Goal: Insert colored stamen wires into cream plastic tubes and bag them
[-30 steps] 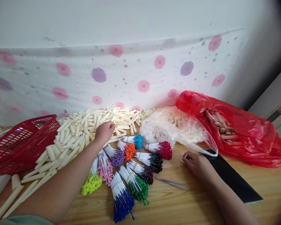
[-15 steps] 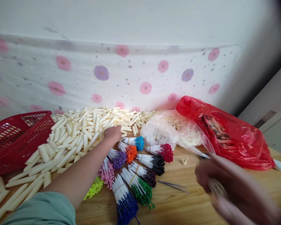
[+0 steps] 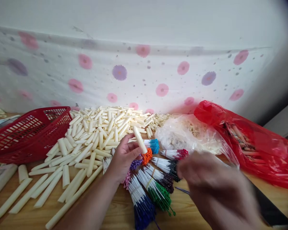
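Note:
A short cream tube with a rounded end (image 3: 139, 140) stands tilted between the fingertips and thumb of my left hand (image 3: 124, 156), closed on it just in front of the tube pile (image 3: 105, 124). Bundles of thin white sticks with coloured tips lie beside that hand; the orange bundle (image 3: 147, 156) and the blue bundle (image 3: 154, 146) are nearest. My right hand (image 3: 213, 182) hovers over the right side of the bundles, near the black-tipped one (image 3: 169, 167). Motion smears its fingers, and whatever it holds is hidden.
On the left stands a red plastic basket (image 3: 57, 140). Behind the bundles are small beige pieces (image 3: 160, 119) and a clear plastic bag (image 3: 180, 132). A red plastic bag (image 3: 266, 153) with beige pieces inside lies at right. A flower-patterned sheet (image 3: 98, 70) covers the wall.
My left hand has come back from the pile with a cream tube. My right hand has moved left towards the bundles; the beige piece seen in it earlier no longer shows. The view has turned left.

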### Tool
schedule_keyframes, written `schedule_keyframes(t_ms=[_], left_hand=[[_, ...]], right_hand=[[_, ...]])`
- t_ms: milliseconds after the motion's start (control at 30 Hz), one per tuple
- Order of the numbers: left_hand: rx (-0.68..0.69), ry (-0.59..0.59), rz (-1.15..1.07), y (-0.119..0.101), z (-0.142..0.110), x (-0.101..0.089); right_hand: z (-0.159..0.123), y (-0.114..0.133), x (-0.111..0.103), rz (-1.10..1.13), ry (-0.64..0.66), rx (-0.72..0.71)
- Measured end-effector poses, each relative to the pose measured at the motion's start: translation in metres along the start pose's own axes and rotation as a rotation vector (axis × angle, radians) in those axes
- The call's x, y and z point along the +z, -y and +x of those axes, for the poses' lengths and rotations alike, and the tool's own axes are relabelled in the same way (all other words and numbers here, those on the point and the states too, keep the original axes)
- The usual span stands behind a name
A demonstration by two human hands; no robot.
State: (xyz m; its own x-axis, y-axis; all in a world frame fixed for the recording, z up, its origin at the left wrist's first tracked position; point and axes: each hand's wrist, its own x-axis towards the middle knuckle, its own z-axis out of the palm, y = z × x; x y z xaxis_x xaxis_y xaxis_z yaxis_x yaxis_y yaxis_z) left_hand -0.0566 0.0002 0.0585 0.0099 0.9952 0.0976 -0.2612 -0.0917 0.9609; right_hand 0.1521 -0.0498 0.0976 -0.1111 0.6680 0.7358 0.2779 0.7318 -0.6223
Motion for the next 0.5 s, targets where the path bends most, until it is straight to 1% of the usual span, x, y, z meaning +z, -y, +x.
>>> schedule_keyframes(t_ms=[67, 133, 167, 200, 267, 367, 433, 500], left_hand=[[0.007, 0.041, -0.027, 0.012, -0.002, 0.004], [0.015, 0.066, -0.046, 0.021, -0.003, 0.004], [0.021, 0.070, -0.054, 0.023, -0.003, 0.004], [0.028, 0.067, -0.057, 0.025, -0.003, 0.003], [0.052, 0.053, -0.050, 0.025, -0.004, 0.002], [0.067, 0.043, -0.050, 0.026, -0.005, 0.004], [0.056, 0.036, -0.061, 0.029, -0.006, 0.007], [0.038, 0.030, -0.062, 0.032, -0.006, 0.009]], right_hand=[[0.007, -0.023, 0.028, 0.278, -0.002, 0.152], [0.007, -0.046, 0.049, 0.524, 0.011, 0.338], [0.005, -0.055, 0.055, 0.579, 0.044, 0.392], [0.003, -0.063, 0.059, 0.584, 0.091, 0.422], [-0.002, -0.074, 0.060, 0.518, 0.170, 0.419], [-0.008, -0.082, 0.058, 0.384, 0.255, 0.382], [-0.009, -0.084, 0.061, 0.297, 0.267, 0.323], [-0.010, -0.085, 0.065, 0.171, 0.230, 0.213]])
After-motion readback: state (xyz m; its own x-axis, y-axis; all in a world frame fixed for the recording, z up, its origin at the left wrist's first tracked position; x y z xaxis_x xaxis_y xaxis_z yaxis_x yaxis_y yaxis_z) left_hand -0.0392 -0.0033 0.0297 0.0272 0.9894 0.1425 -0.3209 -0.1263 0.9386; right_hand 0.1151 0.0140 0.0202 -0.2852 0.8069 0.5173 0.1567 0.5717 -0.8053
